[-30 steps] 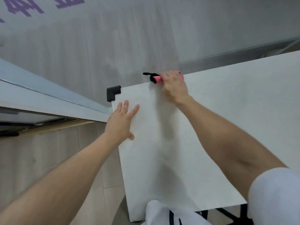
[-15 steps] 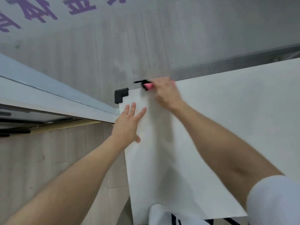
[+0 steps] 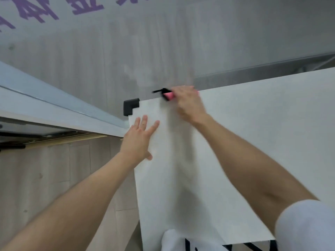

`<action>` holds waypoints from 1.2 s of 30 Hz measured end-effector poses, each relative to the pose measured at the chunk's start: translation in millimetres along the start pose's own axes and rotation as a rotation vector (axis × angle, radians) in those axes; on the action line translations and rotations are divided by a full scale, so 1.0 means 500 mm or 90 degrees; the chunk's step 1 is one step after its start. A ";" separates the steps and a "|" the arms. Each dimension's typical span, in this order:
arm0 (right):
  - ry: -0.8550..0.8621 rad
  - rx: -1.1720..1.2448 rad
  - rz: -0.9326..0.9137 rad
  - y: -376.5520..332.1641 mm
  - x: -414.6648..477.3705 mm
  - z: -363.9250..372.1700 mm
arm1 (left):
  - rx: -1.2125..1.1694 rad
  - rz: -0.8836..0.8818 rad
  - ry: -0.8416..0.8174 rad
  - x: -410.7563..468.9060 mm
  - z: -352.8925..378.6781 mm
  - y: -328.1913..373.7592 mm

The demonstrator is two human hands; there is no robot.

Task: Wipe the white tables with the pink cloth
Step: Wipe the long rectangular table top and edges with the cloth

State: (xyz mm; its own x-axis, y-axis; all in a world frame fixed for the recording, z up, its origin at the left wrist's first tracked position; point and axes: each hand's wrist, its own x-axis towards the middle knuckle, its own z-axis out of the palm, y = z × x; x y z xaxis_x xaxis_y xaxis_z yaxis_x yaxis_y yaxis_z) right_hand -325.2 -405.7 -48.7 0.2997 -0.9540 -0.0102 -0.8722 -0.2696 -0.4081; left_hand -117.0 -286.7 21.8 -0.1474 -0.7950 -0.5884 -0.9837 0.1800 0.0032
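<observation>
Table: the white table (image 3: 235,151) fills the picture from 3 to 6 o'clock.
Cloth: the pink cloth (image 3: 169,96) sits at the table's far edge, near 12 o'clock.
Right hand: the right hand (image 3: 188,103) covers the cloth, fingers curled around it.
Left hand: the left hand (image 3: 139,140) lies flat on the table, fingers spread.
Corner: a black corner guard (image 3: 130,106) is at 11 o'clock.

The white bench (image 3: 253,142) is lying bare across the right and centre of the frame, giving my hands free sweep there. My left hand (image 3: 139,140) is occupying its left edge, and my right hand (image 3: 188,104) is blocking the far edge at upper centre. A black corner guard (image 3: 130,105) is capping the upper-left corner.
</observation>
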 end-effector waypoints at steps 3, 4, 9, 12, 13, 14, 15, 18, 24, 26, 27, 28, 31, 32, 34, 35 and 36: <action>0.048 -0.092 0.175 0.260 -0.056 -0.095 | 0.010 -0.004 -0.013 0.001 -0.004 0.001; 0.066 -0.104 0.215 0.295 -0.063 -0.110 | 0.025 -0.003 -0.021 0.002 -0.009 0.003; 0.126 -0.040 0.084 0.034 0.001 0.030 | 0.129 -0.001 -0.082 0.021 -0.074 0.025; -0.061 0.011 0.008 -0.047 0.014 0.015 | 0.223 0.069 -0.045 0.052 -0.131 0.053; -0.086 0.023 0.006 -0.007 0.006 -0.018 | 0.241 0.097 -0.030 0.065 -0.145 0.070; -0.069 0.012 0.021 0.055 -0.010 -0.053 | 0.246 0.122 -0.017 0.080 -0.156 0.092; -0.030 -0.029 0.055 0.136 -0.028 -0.082 | 0.237 0.146 -0.007 0.096 -0.162 0.117; 0.064 -0.137 0.216 0.417 -0.095 -0.189 | 0.205 0.245 -0.021 0.135 -0.165 0.213; 0.143 -0.104 0.274 0.442 -0.085 -0.187 | 0.268 0.331 -0.021 0.223 -0.177 0.347; 0.074 -0.017 0.130 0.332 -0.076 -0.145 | 0.289 0.315 -0.031 0.241 -0.174 0.377; 0.026 0.015 0.071 0.303 -0.078 -0.140 | 0.304 0.303 -0.029 0.244 -0.167 0.387; -0.002 0.029 0.023 0.312 -0.079 -0.147 | 0.317 0.289 -0.025 0.247 -0.157 0.391; 0.052 -0.053 0.072 0.482 -0.104 -0.225 | 0.319 0.274 -0.032 0.253 -0.135 0.386; 0.076 -0.096 0.136 0.553 -0.121 -0.257 | 0.315 0.277 -0.035 0.255 -0.132 0.382; 0.100 -0.123 0.270 0.661 -0.153 -0.315 | 0.306 0.280 -0.037 0.259 -0.132 0.379; 0.118 -0.134 0.308 0.677 -0.153 -0.323 | 0.306 0.282 -0.039 0.260 -0.131 0.379; 0.128 -0.141 0.329 0.664 -0.139 -0.314 | 0.307 0.284 -0.042 0.260 -0.130 0.379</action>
State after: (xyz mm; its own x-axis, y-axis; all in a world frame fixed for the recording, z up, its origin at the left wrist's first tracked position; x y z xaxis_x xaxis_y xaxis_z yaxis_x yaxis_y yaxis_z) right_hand -696.5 -449.4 -40.0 -0.2457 -0.9690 0.0244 -0.9519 0.2364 -0.1951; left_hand -329.2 -394.0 -1.4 -0.5088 -0.5489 -0.6632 -0.6708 0.7356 -0.0942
